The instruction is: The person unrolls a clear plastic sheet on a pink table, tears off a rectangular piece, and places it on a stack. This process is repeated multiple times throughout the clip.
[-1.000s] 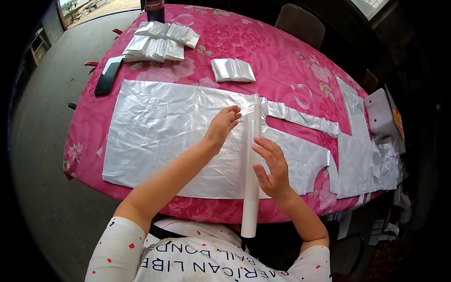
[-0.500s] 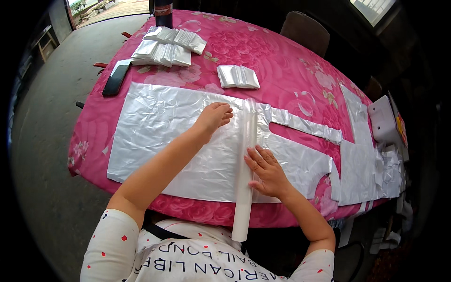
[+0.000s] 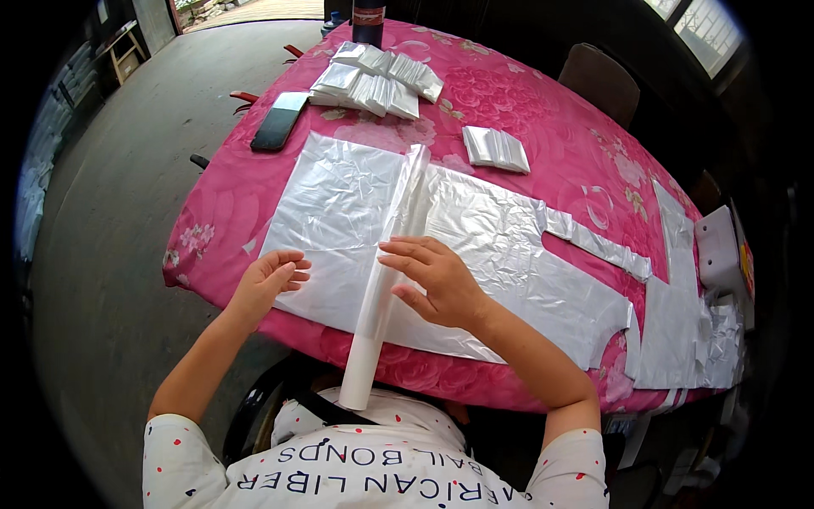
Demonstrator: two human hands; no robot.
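Observation:
A flat silvery-white plastic bag (image 3: 492,246) with cut-out handles at its right end lies spread over the table. Across it slants a long pale tube (image 3: 366,365), which looks wrapped in clear film along its upper part; its near end juts past the table edge toward me. My right hand (image 3: 437,276) is just right of the tube with fingers spread, fingertips at or over it; contact is hard to tell. My left hand (image 3: 271,284), fingers loosely bent and apart, hovers by the bag's near left edge and holds nothing I can see.
Folded plastic bags (image 3: 369,85) are stacked at the far left, with a smaller stack (image 3: 496,150) nearer the middle. A phone (image 3: 280,123) and a dark bottle (image 3: 368,25) stand out on the pink flowered cloth (image 3: 526,85). More bags (image 3: 670,331) and a white box (image 3: 716,246) lie right.
The tube has shifted left along the bag and tilted more. My left hand has come back toward me and left, off the bag's middle. My right hand has moved left with the tube.

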